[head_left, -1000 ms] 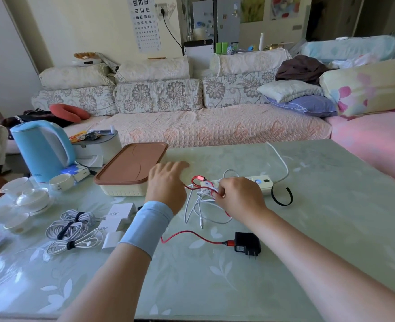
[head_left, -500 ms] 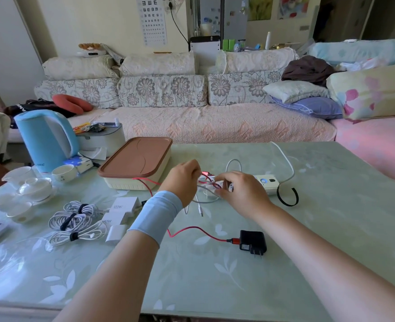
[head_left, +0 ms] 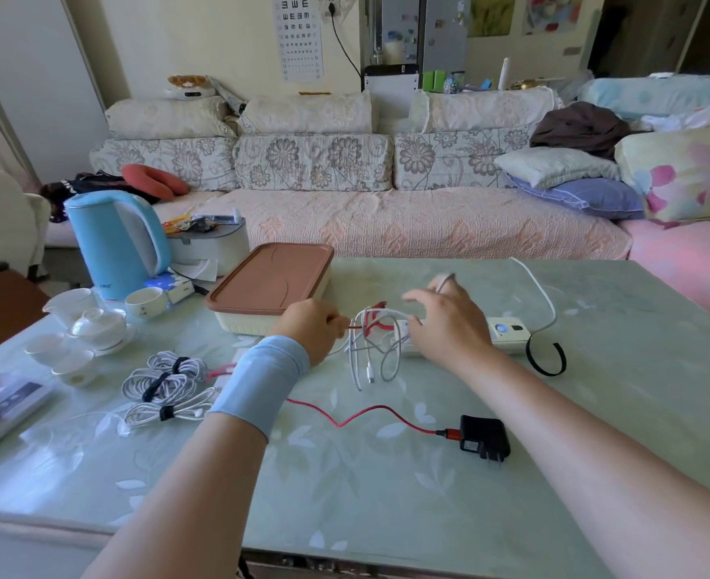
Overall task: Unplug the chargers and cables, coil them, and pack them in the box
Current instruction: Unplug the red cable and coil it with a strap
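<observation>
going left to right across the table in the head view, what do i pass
teacups → coiled white cables → left hand, pinching the red cable → loose white cables → right hand → power strip → black strap

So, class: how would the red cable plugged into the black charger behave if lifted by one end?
Probably floppy: the red cable lies in loose waves on the table, so it should sag. Likely light, but the black charger on its end could drag or swing. It may snag: near the left hand it mixes with white cables.
</observation>
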A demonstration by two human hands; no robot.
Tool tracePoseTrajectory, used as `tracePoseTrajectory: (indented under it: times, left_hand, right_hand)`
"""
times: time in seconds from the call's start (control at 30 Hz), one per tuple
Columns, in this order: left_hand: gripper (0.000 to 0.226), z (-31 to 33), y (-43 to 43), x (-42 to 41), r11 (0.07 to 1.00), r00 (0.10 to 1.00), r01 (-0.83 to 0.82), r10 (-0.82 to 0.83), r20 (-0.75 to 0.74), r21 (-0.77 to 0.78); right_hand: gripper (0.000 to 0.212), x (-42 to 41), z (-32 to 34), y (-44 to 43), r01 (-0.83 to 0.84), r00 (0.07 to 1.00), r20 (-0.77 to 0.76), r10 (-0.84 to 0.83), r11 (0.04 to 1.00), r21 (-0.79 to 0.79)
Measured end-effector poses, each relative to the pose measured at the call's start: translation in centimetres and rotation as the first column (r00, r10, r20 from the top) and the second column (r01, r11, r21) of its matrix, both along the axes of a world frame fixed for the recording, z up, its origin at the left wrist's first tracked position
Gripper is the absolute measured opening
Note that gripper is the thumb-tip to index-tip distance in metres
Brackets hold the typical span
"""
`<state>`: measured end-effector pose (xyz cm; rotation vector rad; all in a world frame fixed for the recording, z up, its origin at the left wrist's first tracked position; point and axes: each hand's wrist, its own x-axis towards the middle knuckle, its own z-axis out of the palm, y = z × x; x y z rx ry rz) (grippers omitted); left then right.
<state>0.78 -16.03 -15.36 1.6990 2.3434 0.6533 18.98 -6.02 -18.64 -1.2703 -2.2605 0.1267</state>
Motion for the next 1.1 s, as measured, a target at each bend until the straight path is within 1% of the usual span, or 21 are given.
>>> tracePoseTrajectory:
  times: [0.03, 0.07, 0.1, 0.17, 0.2, 0.23, 0.27, 0.33, 0.43, 0.53, 0.6, 0.73, 0.83, 0.87, 0.93, 1.0, 1.03, 1.07, 1.1]
  left_hand:
    - [0.027, 0.0, -0.2, -0.1, 1.0, 1.0, 0.009, -0.009, 0.022, 0.016]
    - [0.027, 0.0, -0.5, -0.2, 0.999, 0.999, 0.019, -0.021, 0.048, 0.026]
    - [0.027, 0.0, -0.6, -0.2, 0.999, 0.997, 0.028, -0.03, 0.077, 0.029]
    - [0.029, 0.1, -1.1, -0.3, 0.999, 0.991, 0.034, -0.036, 0.131, 0.022]
    - [0.029, 0.1, -1.3, -0.4, 0.999, 0.989, 0.036, -0.038, 0.143, 0.023]
    - [0.029, 0.1, -1.6, -0.6, 0.999, 0.989, 0.04, -0.043, 0.139, 0.028]
    - [0.026, 0.1, -1.8, -0.8, 0.998, 0.989, 0.044, -0.048, 0.137, 0.033]
    - [0.022, 0.2, -2.3, -1.3, 0.998, 0.987, 0.032, -0.039, 0.154, 0.05]
    - [0.022, 0.2, -2.8, -2.0, 0.997, 0.983, -0.028, 0.013, 0.184, 0.078]
    - [0.027, -0.1, -2.8, -2.3, 0.997, 0.976, -0.069, 0.061, 0.207, 0.035]
    - [0.024, -0.2, -2.8, -2.5, 0.996, 0.973, -0.094, 0.093, 0.212, -0.006]
    - [0.018, 0.2, -2.7, -2.9, 0.991, 0.981, -0.13, 0.133, 0.143, -0.032]
    - [0.022, 0.6, -2.9, -2.8, 0.992, 0.989, -0.082, 0.093, 0.112, -0.095]
    - [0.025, 0.5, -3.0, -3.1, 0.99, 0.989, -0.096, 0.107, 0.107, -0.105]
    - [0.028, 0.5, -3.4, -4.0, 0.981, 0.978, -0.168, 0.178, 0.105, -0.092]
    - [0.027, 0.5, -3.8, -5.2, 0.968, 0.959, -0.222, 0.239, 0.151, -0.119]
    - [0.025, 0.4, -3.8, -5.7, 0.968, 0.942, -0.225, 0.245, 0.23, -0.109]
    - [0.026, 0.4, -4.0, -6.0, 0.975, 0.918, -0.207, 0.224, 0.328, -0.086]
    - [0.029, 0.5, -4.2, -6.2, 0.984, 0.905, -0.176, 0.171, 0.389, -0.024]
  right_hand:
    - [0.038, -0.8, 0.4, -0.5, -0.047, 0.998, -0.043, 0.05, 0.996, 0.071]
    - [0.04, -1.4, 0.7, -1.0, -0.103, 0.992, -0.067, 0.111, 0.989, 0.104]
    - [0.042, -2.0, 1.1, -1.5, -0.169, 0.981, -0.082, 0.176, 0.982, 0.088]
    - [0.037, -3.0, 1.2, -2.7, -0.294, 0.953, -0.089, 0.29, 0.955, -0.035]
    - [0.031, -3.4, 0.9, -3.1, -0.329, 0.944, -0.057, 0.326, 0.941, -0.077]
    - [0.025, -3.6, 0.7, -3.3, -0.341, 0.94, -0.016, 0.34, 0.937, -0.071]
    - [0.021, -3.8, 0.4, -3.4, -0.336, 0.942, 0.002, 0.337, 0.94, -0.052]
    - [0.016, -4.0, 0.4, -3.4, -0.306, 0.951, -0.053, 0.304, 0.951, -0.048]
    - [0.009, -4.6, 0.6, -3.2, -0.297, 0.946, -0.177, 0.271, 0.945, -0.14]
    - [0.022, -5.4, 0.4, -3.4, -0.329, 0.929, -0.243, 0.28, 0.925, -0.19]
    - [0.03, -5.7, 0.3, -3.3, -0.356, 0.914, -0.281, 0.291, 0.909, -0.216]
    - [0.028, -5.8, 0.4, -2.9, -0.373, 0.891, -0.356, 0.281, 0.901, -0.223]
    - [0.032, -5.6, 0.6, -2.3, -0.344, 0.88, -0.416, 0.228, 0.91, -0.23]
    - [0.035, -5.2, 0.6, -2.0, -0.317, 0.878, -0.436, 0.197, 0.922, -0.223]
    - [0.041, -4.1, 0.8, -1.0, -0.207, 0.897, -0.43, 0.106, 0.959, -0.196]
    - [0.047, -2.8, 0.9, -0.1, -0.105, 0.932, -0.361, 0.037, 0.98, -0.171]
    - [0.049, -2.4, 1.0, 0.2, -0.101, 0.946, -0.322, 0.039, 0.979, -0.178]
    - [0.049, -2.4, 0.9, 0.4, -0.134, 0.953, -0.297, 0.068, 0.969, -0.206]
    - [0.048, -2.5, 0.8, 0.1, -0.2, 0.95, -0.287, 0.127, 0.949, -0.242]
